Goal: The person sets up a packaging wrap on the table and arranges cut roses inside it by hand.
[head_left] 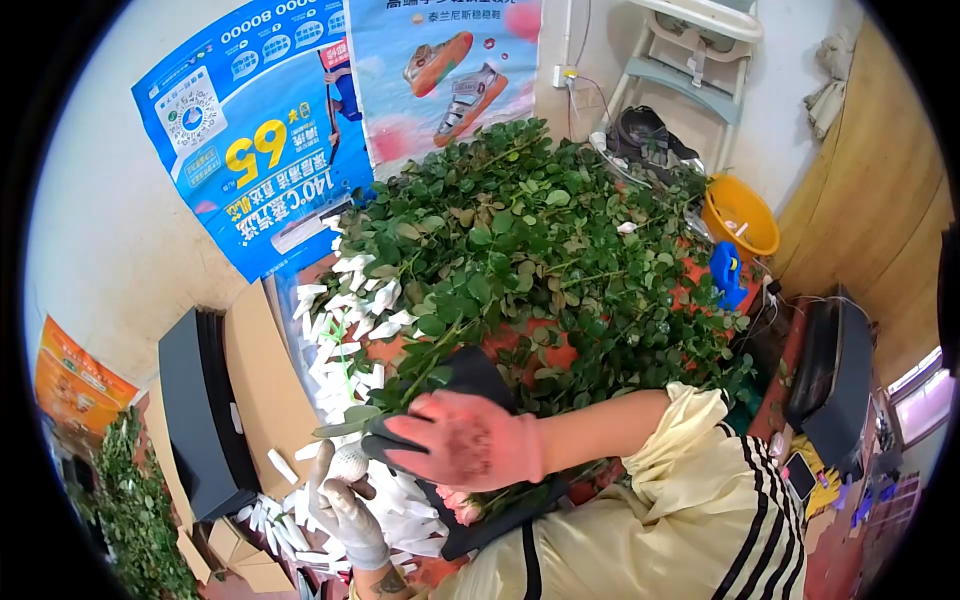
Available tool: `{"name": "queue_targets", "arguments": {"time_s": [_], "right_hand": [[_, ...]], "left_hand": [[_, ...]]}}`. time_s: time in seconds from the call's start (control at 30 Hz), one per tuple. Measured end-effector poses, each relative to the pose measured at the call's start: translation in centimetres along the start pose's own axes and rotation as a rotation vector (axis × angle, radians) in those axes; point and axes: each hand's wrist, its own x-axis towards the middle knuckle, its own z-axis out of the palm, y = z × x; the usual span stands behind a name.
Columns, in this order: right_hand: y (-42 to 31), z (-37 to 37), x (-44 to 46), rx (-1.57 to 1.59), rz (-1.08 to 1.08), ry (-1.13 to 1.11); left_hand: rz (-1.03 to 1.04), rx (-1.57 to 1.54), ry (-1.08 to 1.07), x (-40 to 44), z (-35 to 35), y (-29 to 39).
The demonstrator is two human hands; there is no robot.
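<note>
My right hand [455, 440], in a pink glove with dark fingertips, is closed around a leafy stem [400, 390] above a black pad [480, 375]. My left hand [352, 510], in a whitish glove, has its fingers round a white netted flower head [348, 463], just left of the right hand. Pink roses [462, 505] lie below my right hand, partly hidden by it. White sleeves [335, 370] lie in a loose strip to the left and also under the hands. A large heap of leafy green stems [520, 240] spreads beyond them.
Black boxes stand at the left [200, 410] and right [835, 390], with cardboard [260, 370] beside the left one. An orange basin [740, 215] and a blue tool [728, 275] are at the back right. More greenery [140, 500] lies low left; a phone [800, 477] is at right.
</note>
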Motion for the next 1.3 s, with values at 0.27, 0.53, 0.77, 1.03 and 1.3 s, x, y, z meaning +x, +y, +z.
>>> {"name": "queue_targets", "arguments": {"time_s": [0.27, 0.53, 0.77, 1.03, 1.3], "right_hand": [[0.3, 6.9, 0.4, 0.124, 0.110, 0.190], [0.3, 9.7, 0.4, 0.341, 0.176, 0.190], [0.9, 6.2, -1.3, 0.242, 0.101, 0.034], [1.6, 5.9, -2.2, 0.057, -0.044, 0.066], [5.8, 0.6, -3.6, 0.085, 0.302, 0.372]], "left_hand": [[0.029, 0.054, 0.143, -1.5, -1.0, -1.6], [0.168, 0.555, 0.163, -2.3, 2.0, 4.3], [0.256, 0.585, 0.170, -1.9, 1.8, 3.8], [0.100, 0.030, 0.186, -3.4, -1.6, -0.1], [-0.161, 0.262, 0.200, -0.1, -9.6, -2.3]]}}
